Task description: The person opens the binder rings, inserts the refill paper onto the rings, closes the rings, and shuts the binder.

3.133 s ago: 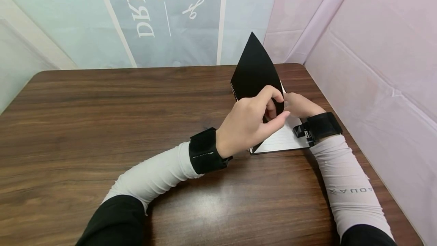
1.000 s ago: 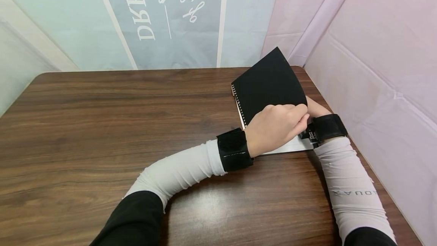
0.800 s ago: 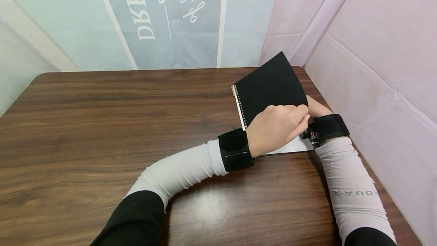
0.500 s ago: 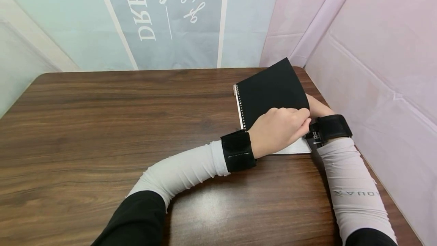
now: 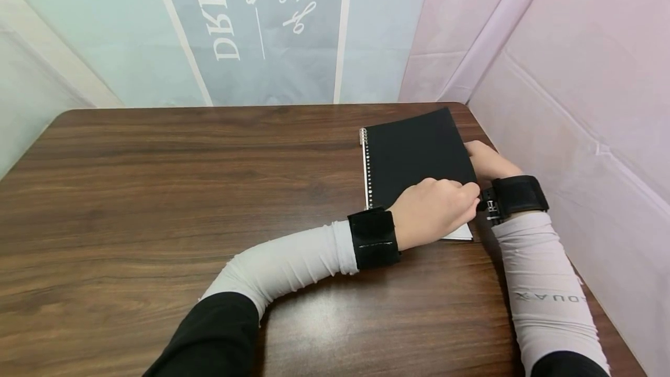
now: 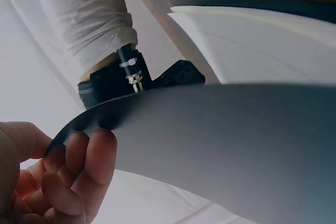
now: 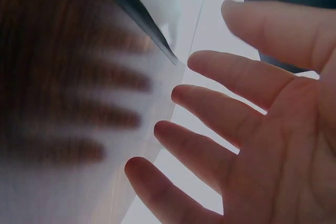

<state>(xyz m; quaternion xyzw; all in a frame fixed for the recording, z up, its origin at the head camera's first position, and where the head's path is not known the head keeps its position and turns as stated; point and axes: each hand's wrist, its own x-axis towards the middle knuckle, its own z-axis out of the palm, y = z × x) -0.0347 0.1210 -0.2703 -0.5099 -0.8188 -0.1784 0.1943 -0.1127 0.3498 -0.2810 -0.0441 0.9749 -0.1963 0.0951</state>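
A spiral notebook lies on the table's right side, its black cover [image 5: 413, 156] tilted low over the white pages [image 5: 460, 234]. My left hand [image 5: 434, 212] pinches the cover's right edge near its front corner. In the left wrist view the thumb and fingers [image 6: 101, 156] bend the cover's edge, and a gap shows between it and the pages [image 6: 252, 45]. My right hand [image 5: 487, 160] is just beyond the notebook's right side, partly hidden by the cover in the head view. The right wrist view shows that hand [image 7: 262, 129] with its fingers straight and spread, holding nothing.
The brown wooden table [image 5: 183, 191] stretches left and toward me. A pink-white curtain [image 5: 591, 74] runs along the right edge, close to the right arm. A pale blue cloth with lettering [image 5: 277, 63] hangs behind the table.
The cover has come down from standing upright to almost flat on the pages. My left hand, gripping its edge, has moved right and toward me. The right hand has shifted rightward off the pages.
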